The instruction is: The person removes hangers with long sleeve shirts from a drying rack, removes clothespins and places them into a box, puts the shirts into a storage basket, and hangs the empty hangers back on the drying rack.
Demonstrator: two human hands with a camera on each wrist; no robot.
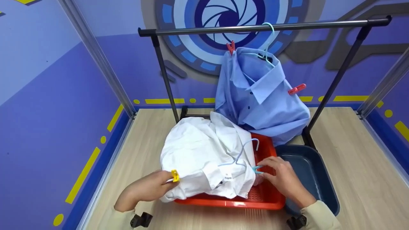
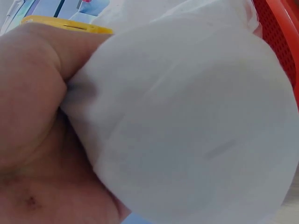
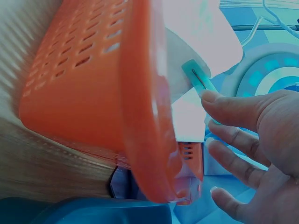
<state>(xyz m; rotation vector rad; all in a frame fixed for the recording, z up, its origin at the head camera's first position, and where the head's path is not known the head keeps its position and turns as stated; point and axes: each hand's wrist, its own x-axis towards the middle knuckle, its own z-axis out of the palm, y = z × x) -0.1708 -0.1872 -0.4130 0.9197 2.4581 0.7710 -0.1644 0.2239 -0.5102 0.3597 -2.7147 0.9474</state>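
Observation:
A white collared shirt (image 1: 198,143) lies bunched over a red basket (image 1: 268,198). The hook of a pale blue hanger (image 1: 242,153) rises from its collar. My left hand (image 1: 153,186) grips the shirt at its left shoulder, cloth bulging beyond the thumb in the left wrist view. A yellow clothespin (image 1: 175,175) sits at those fingertips. At the shirt's right shoulder, my right hand (image 1: 282,177) pinches a light blue clothespin (image 3: 198,77) between thumb and index finger, the other fingers spread. Whether the clothespin's jaws bite the hanger too is hidden.
Behind the basket, a blue shirt (image 1: 265,95) hangs on a hanger from a black rack bar (image 1: 204,30), with red clothespins (image 1: 297,89) at its shoulders. A dark blue tray (image 1: 329,188) stands to the right, touching or close to the basket. Walls flank the wooden table (image 1: 140,140).

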